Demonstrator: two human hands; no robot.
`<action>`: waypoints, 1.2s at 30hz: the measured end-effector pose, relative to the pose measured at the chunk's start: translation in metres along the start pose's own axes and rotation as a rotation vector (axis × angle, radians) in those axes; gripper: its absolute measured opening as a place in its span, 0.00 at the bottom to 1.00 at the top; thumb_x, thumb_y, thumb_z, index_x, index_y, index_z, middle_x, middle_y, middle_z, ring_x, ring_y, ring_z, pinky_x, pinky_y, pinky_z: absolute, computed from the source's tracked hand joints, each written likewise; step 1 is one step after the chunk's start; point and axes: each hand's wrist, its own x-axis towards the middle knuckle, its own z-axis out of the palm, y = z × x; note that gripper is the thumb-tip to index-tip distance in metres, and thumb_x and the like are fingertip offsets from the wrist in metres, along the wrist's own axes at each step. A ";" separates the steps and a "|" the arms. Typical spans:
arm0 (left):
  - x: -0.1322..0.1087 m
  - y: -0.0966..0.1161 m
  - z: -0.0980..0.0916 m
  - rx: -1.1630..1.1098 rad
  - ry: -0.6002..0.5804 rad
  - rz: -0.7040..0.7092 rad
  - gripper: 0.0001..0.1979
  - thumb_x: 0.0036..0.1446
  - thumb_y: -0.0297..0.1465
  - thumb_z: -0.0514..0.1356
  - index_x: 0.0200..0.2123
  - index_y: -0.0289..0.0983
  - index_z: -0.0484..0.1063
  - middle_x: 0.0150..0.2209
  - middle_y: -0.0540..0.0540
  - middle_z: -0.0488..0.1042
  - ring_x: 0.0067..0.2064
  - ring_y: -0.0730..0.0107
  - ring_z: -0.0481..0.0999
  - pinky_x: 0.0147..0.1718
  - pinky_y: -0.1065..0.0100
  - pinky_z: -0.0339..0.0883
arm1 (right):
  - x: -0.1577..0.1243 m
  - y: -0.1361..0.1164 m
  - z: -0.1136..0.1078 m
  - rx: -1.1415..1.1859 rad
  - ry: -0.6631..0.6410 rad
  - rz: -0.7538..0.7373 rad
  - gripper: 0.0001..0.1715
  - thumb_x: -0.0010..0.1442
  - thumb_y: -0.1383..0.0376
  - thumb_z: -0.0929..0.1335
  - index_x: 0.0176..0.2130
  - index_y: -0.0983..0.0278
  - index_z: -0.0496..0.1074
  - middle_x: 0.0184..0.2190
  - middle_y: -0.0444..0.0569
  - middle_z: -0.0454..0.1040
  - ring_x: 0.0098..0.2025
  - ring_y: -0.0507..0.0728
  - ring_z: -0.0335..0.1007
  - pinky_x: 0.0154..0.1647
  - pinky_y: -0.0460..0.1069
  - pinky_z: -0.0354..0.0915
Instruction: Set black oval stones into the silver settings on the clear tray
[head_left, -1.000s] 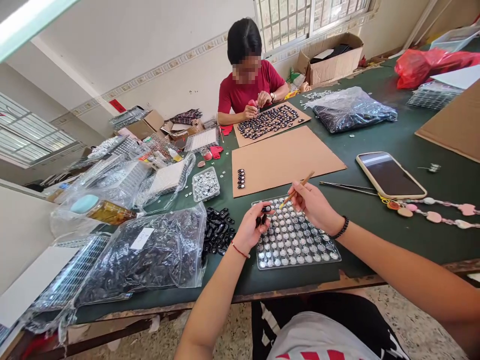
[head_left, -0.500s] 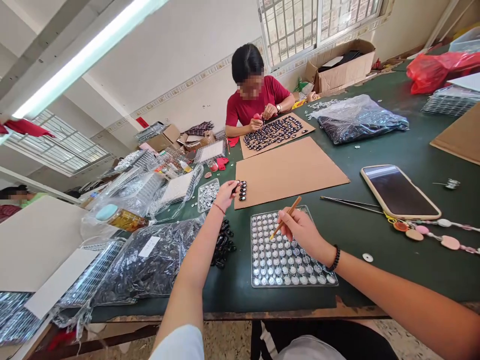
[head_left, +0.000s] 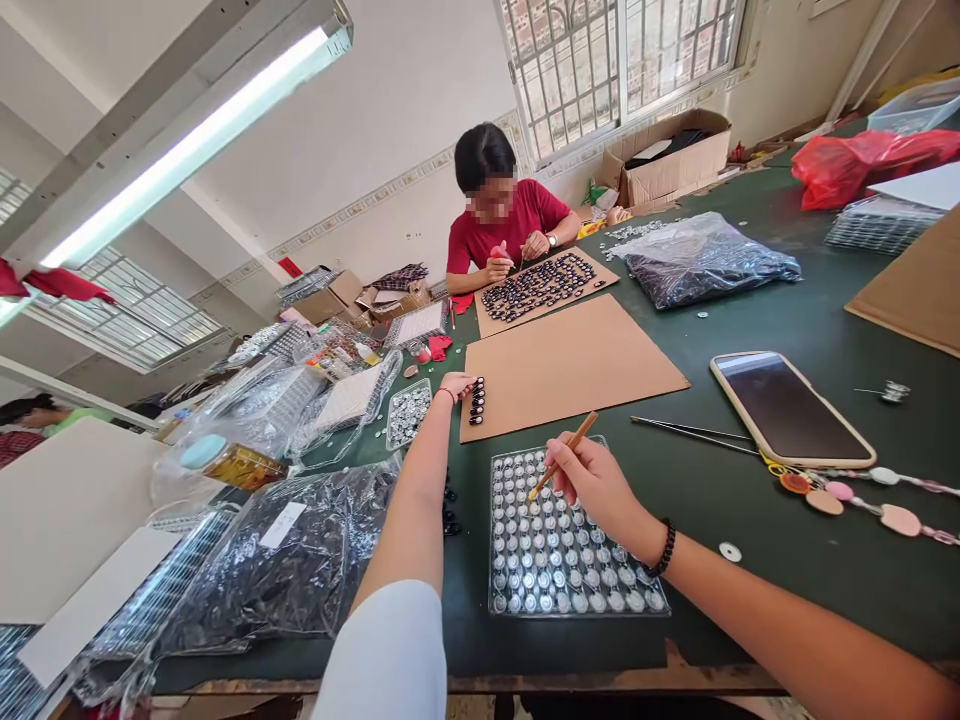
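My left hand point(head_left: 456, 384) reaches over the left edge of a brown cardboard sheet point(head_left: 570, 365). Its fingers are pinched on a small black piece at the far end of a short row of black pieces with white spots point(head_left: 477, 408). In my right hand point(head_left: 589, 475) is a thin wooden stick point(head_left: 577, 436) with a yellowish tip, slanting down over a clear tray point(head_left: 574, 612). Rows of round whitish discs point(head_left: 559, 578) fill that tray. Loose black pieces point(head_left: 451, 515) lie partly hidden behind my left forearm.
A bag of dark pieces point(head_left: 292, 560) lies left, with a box of small silvery parts point(head_left: 409, 412) farther back. Tweezers point(head_left: 694, 430) and a phone point(head_left: 791, 408) lie right. Across the table, a person in red point(head_left: 510, 235) works over another cardboard sheet point(head_left: 491, 322).
My left hand has carried a black piece to the far end of the row and lowered it there. My right hand keeps the stick over the tray. The view has tilted up slightly.
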 end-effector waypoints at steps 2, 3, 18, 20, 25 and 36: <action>-0.006 0.003 0.001 -0.076 0.003 0.020 0.16 0.55 0.34 0.53 0.46 0.32 0.63 0.44 0.41 0.66 0.42 0.66 0.68 0.38 0.60 0.66 | 0.002 0.000 -0.002 0.007 0.006 -0.004 0.20 0.57 0.53 0.59 0.25 0.65 0.62 0.14 0.40 0.61 0.13 0.45 0.54 0.14 0.42 0.52; -0.011 0.004 0.001 -0.122 0.000 0.034 0.16 0.55 0.33 0.53 0.46 0.32 0.63 0.43 0.42 0.66 0.41 0.67 0.69 0.37 0.61 0.67 | 0.003 0.000 -0.003 0.010 0.016 -0.007 0.20 0.57 0.52 0.59 0.25 0.65 0.63 0.14 0.40 0.61 0.13 0.45 0.54 0.14 0.42 0.52; -0.180 -0.083 0.010 -0.707 -0.396 -0.063 0.11 0.48 0.17 0.54 0.35 0.33 0.66 0.40 0.43 0.71 0.40 0.71 0.73 0.31 0.77 0.70 | 0.039 0.011 -0.055 -0.939 0.265 -0.251 0.22 0.59 0.53 0.56 0.25 0.65 0.65 0.19 0.47 0.67 0.21 0.52 0.61 0.22 0.45 0.51; -0.185 -0.085 0.009 -0.701 -0.428 -0.075 0.12 0.46 0.15 0.54 0.34 0.34 0.66 0.38 0.45 0.71 0.38 0.73 0.73 0.29 0.79 0.69 | 0.041 0.012 -0.059 -1.147 0.251 -0.259 0.22 0.59 0.54 0.55 0.25 0.65 0.65 0.19 0.49 0.67 0.23 0.53 0.62 0.22 0.46 0.49; -0.189 -0.088 0.014 -0.723 -0.486 -0.071 0.22 0.35 0.08 0.45 0.30 0.34 0.65 0.34 0.47 0.71 0.43 0.69 0.72 0.41 0.68 0.68 | 0.041 0.017 -0.060 -1.316 0.220 -0.221 0.23 0.60 0.56 0.53 0.26 0.64 0.66 0.20 0.49 0.69 0.24 0.54 0.63 0.22 0.46 0.47; -0.195 -0.092 0.023 -0.687 -0.495 -0.092 0.14 0.44 0.13 0.53 0.32 0.33 0.69 0.36 0.44 0.71 0.37 0.71 0.74 0.30 0.76 0.69 | 0.037 0.012 -0.053 -1.039 0.283 -0.290 0.21 0.58 0.54 0.57 0.25 0.64 0.66 0.19 0.47 0.68 0.22 0.52 0.63 0.25 0.46 0.55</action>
